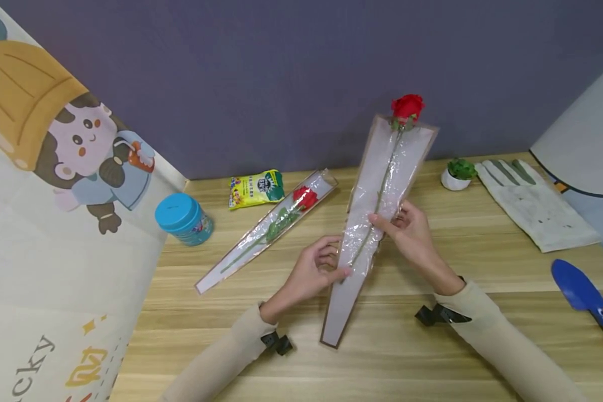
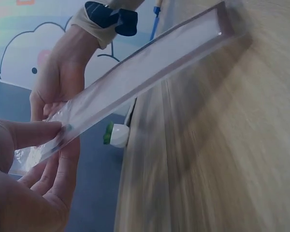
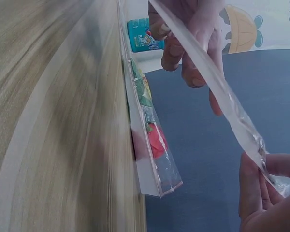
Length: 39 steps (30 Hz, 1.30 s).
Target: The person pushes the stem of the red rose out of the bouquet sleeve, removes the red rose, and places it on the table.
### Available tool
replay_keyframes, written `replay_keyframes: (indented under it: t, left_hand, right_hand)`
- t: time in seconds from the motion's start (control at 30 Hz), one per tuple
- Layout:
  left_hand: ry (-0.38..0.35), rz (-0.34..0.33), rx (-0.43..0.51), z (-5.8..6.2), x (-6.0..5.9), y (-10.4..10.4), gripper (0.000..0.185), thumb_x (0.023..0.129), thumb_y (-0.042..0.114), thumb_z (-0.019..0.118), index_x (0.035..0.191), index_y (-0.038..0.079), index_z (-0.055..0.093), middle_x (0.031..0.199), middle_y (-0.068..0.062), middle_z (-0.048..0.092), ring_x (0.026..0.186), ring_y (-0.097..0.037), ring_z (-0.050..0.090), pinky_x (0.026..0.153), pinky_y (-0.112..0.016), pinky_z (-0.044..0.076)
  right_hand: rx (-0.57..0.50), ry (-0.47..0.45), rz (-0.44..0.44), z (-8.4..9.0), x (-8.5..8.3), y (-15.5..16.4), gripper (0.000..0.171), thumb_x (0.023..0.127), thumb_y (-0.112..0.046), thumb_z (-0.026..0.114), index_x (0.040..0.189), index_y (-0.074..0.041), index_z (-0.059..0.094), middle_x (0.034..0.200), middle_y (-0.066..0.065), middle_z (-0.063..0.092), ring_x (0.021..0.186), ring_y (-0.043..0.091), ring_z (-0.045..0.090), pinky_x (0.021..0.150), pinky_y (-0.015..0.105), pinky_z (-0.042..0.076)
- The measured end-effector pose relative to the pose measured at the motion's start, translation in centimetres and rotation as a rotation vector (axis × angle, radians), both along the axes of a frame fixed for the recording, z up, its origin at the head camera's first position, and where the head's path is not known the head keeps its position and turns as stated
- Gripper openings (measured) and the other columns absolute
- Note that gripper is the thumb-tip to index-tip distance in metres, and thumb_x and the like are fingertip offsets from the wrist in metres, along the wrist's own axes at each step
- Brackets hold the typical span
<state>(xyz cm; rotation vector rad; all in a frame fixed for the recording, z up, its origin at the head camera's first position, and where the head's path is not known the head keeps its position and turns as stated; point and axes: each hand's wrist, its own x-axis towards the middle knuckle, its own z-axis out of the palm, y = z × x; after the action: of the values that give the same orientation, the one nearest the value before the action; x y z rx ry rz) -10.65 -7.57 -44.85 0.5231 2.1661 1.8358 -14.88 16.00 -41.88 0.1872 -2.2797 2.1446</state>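
A clear flower sleeve with a pale backing and brown edges is held up off the table, tilted. Inside runs the green stem of a red rose, whose bloom stands out above the sleeve's wide top. My left hand pinches the sleeve's lower half, thumb in front and fingers behind. Higher up, my right hand pinches it at the right edge, with the thumb over the stem. The left wrist view shows the sleeve's narrow end raised above the wood.
Left of the hands lies a second sleeved rose. Behind it are a yellow-green packet and a blue-lidded jar. To the right are a small potted plant, grey-white gloves and a blue trowel. A dark wall backs the table.
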Motion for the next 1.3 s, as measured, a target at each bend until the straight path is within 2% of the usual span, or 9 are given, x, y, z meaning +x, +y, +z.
replay_keyframes:
  t: [0.13,0.37,0.63,1.1,1.3]
  left_hand:
    - [-0.016,0.005,-0.008,0.05,-0.11,0.25,0.064,0.084,-0.001,0.081,0.143,0.006,0.056,0.112,-0.026,0.074,0.083,-0.008,0.067,0.072,-0.025,0.065]
    - [-0.041,-0.020,0.002,0.42,-0.15,0.56,0.066,0.083,-0.006,0.078,0.144,0.007,0.054,0.125,-0.025,0.072,0.084,-0.008,0.068,0.071,-0.030,0.066]
    - [-0.046,-0.041,0.012,0.17,-0.13,0.70,0.069,0.084,-0.008,0.076,0.146,0.008,0.051,0.133,-0.024,0.070,0.081,-0.008,0.067,0.067,-0.031,0.066]
    - [-0.040,-0.028,0.023,0.31,0.20,0.86,0.067,0.083,-0.010,0.075,0.144,0.008,0.052,0.124,-0.027,0.071,0.082,-0.009,0.066,0.066,-0.030,0.066]
    - [-0.009,0.014,0.002,0.47,0.28,0.72,0.065,0.081,-0.011,0.075,0.142,0.004,0.055,0.119,-0.028,0.072,0.079,-0.007,0.065,0.065,-0.026,0.065]
  right_hand:
    - [-0.003,-0.001,0.001,0.15,0.13,0.02,0.050,0.097,-0.007,0.072,0.138,0.010,0.051,0.106,-0.024,0.071,0.094,0.000,0.072,0.084,0.019,0.063]
    - [0.015,-0.004,-0.007,0.20,0.18,0.09,0.049,0.097,-0.006,0.072,0.138,0.010,0.051,0.105,-0.023,0.071,0.092,0.000,0.072,0.082,0.019,0.063]
    - [0.027,-0.025,0.005,0.25,0.36,0.12,0.048,0.097,-0.007,0.072,0.137,0.009,0.052,0.105,-0.023,0.070,0.093,0.000,0.072,0.083,0.020,0.063]
    - [0.038,-0.050,0.011,0.04,0.54,0.20,0.049,0.096,-0.007,0.072,0.138,0.008,0.051,0.104,-0.022,0.070,0.094,0.000,0.072,0.084,0.022,0.064]
    - [0.031,-0.053,0.011,-0.40,0.85,-0.18,0.045,0.096,-0.006,0.072,0.134,0.009,0.053,0.099,-0.023,0.072,0.090,0.001,0.073,0.080,0.021,0.064]
